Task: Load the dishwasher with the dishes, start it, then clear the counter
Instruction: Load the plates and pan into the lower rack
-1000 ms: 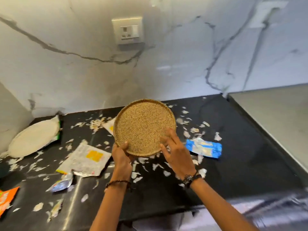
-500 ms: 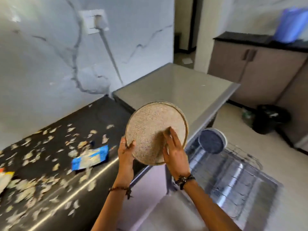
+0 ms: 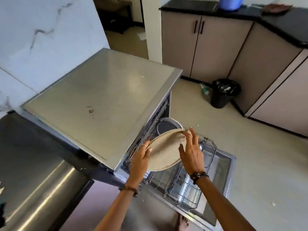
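Observation:
A round speckled beige plate point(image 3: 164, 150) hangs tilted above the pulled-out lower rack point(image 3: 188, 185) of the open dishwasher point(image 3: 103, 100). My left hand point(image 3: 140, 161) grips the plate's left rim, thumb on its upper face. My right hand point(image 3: 191, 152) is at the plate's right edge with fingers spread and straight, fingertips touching near its far rim. A dark blue plate point(image 3: 168, 125) with a pale rim stands in the rack just behind, partly hidden by the beige plate.
The dishwasher's door point(image 3: 223, 184) lies open toward the floor. A black countertop point(image 3: 33, 164) runs at the left. A black bin point(image 3: 224, 93) stands by beige cabinets point(image 3: 208, 45) across the floor. My bare foot point(image 3: 182, 222) shows below.
I turned right from the littered counter, carrying the beige plate from above the counter edge to over the dishwasher rack. The plate tilted flatter and my right hand's fingers spread along its right edge.

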